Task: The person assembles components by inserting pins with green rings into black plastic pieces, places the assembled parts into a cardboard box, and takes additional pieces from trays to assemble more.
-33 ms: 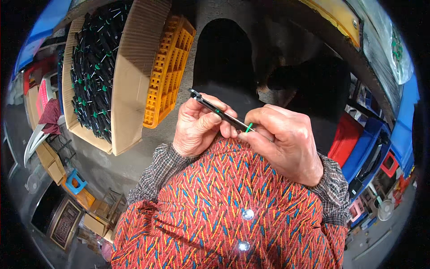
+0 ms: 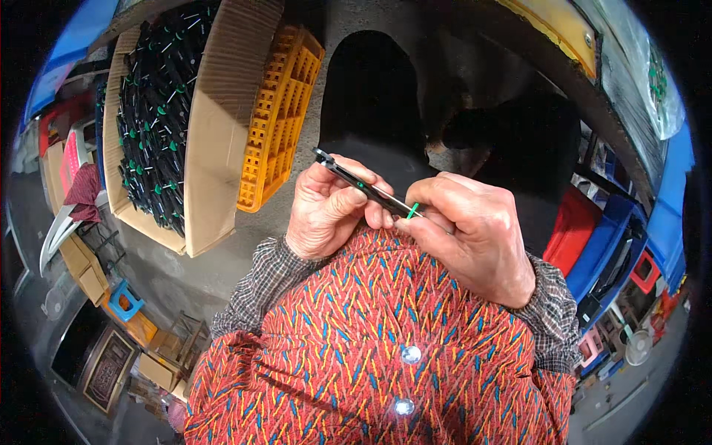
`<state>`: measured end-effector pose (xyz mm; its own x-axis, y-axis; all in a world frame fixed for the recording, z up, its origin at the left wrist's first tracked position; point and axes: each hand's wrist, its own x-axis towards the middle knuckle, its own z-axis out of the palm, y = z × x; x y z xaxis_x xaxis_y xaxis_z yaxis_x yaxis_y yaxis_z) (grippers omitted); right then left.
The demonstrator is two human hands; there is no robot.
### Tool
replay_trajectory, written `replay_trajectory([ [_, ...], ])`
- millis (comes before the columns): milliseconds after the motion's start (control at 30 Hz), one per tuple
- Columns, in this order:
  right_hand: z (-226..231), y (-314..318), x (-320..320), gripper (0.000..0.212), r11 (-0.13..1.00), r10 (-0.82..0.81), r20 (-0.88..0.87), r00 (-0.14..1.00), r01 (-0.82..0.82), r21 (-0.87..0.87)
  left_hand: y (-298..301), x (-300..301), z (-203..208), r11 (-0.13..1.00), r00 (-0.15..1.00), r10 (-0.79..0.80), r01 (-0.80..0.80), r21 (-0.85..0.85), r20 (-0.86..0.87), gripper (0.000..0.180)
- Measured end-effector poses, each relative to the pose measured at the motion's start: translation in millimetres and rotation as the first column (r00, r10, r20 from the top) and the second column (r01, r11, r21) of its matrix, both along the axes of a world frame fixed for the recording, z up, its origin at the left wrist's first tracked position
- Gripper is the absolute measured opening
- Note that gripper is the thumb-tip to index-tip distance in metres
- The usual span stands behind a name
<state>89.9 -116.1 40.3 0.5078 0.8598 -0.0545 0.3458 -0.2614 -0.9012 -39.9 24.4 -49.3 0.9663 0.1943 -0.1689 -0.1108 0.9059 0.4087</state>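
Over my lap, my left hand [image 2: 331, 204] is closed round a slim black tool with a green dot [image 2: 340, 173], thumb on one side and fingers on the other. The tool slants from upper left down to the right, its hooked-looking end jutting past my left fingers. At its lower right end my right hand [image 2: 475, 230] pinches a small green piece [image 2: 413, 212], from which a thin shiny metal strip runs along the tool. My right fingertips partly hide where these parts meet. What exact kind of tool it is cannot be made out.
On the left stands a cardboard box [image 2: 215, 148] full of similar black pieces [image 2: 152, 126] with green and metal parts. A yellow plastic crate [image 2: 278, 122] is beside it. Red and blue bins [image 2: 593, 245] stand at the right. A table edge [image 2: 619, 141] runs along the upper right.
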Motion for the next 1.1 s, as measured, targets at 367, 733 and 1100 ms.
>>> replay_trajectory([
  [367,-0.3,0.3,0.9,0.020,0.999,0.039,0.030,0.999,-0.039,0.008,-0.7,-1.0,2.4,0.995,0.996,-0.042,0.049,0.088,-0.083,0.020],
  [733,-5.0,-0.6,-0.2,0.019,0.999,0.042,0.008,0.999,-0.042,0.017,-3.3,-1.9,-0.8,0.999,0.998,-0.038,0.040,0.029,-0.058,0.020],
  [1100,-4.6,-2.7,-3.2,0.017,0.998,0.068,-0.028,0.997,-0.068,0.008,-9.2,-7.1,-3.2,1.000,0.999,-0.007,0.007,0.016,-0.052,0.019],
])
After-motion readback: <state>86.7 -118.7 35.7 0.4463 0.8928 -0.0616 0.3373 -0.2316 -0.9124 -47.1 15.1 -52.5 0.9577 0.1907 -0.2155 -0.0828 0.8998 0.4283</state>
